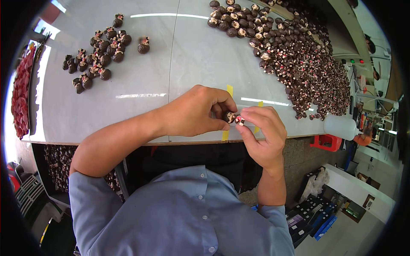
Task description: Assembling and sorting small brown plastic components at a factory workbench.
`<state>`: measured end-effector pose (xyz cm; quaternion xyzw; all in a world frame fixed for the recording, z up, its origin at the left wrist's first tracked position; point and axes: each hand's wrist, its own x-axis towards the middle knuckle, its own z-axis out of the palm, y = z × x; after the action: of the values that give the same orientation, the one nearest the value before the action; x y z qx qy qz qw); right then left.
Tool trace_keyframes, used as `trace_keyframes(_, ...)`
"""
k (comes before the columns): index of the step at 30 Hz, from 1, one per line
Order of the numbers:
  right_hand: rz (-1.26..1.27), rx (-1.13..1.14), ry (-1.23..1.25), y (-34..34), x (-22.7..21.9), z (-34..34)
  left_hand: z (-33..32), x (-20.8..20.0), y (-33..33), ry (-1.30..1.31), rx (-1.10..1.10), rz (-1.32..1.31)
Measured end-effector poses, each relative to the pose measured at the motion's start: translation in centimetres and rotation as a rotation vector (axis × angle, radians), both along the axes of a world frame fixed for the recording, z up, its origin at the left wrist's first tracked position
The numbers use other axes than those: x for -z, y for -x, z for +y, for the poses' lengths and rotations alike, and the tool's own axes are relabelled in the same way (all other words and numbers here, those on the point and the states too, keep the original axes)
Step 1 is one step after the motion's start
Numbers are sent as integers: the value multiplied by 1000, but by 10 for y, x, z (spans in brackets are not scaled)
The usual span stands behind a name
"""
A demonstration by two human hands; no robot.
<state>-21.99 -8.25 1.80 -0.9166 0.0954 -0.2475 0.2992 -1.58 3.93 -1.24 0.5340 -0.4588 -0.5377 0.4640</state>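
My left hand [194, 112] is closed around a small dark brown round figurine part [230, 117] with a beige face-like patch. Between the thumb and fingers of my right hand [267, 135] sits a smaller figurine part [240, 121], beige and dark with a touch of red. The two parts are side by side near the table's front edge; whether they touch I cannot tell. Strips of yellow tape [230, 90] are stuck on the table around my hands. My fingers cover much of both parts.
Several two-part figurines [104, 47] stand in a group at the far left. Round brown parts [239, 19] lie at the far right, beside a big heap of small parts [307, 72]. A red stool [326, 142] and a whitish container [340, 127] are at the right.
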Motion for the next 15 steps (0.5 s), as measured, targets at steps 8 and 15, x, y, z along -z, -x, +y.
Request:
trace_keyframes(8, 32, -30, 42, -1, -4, 1, 1, 1, -2, 8, 28, -67)
trace_keyframes(15, 61, -10, 2, 4, 1, 0, 1, 0, 2, 29, 35, -95)
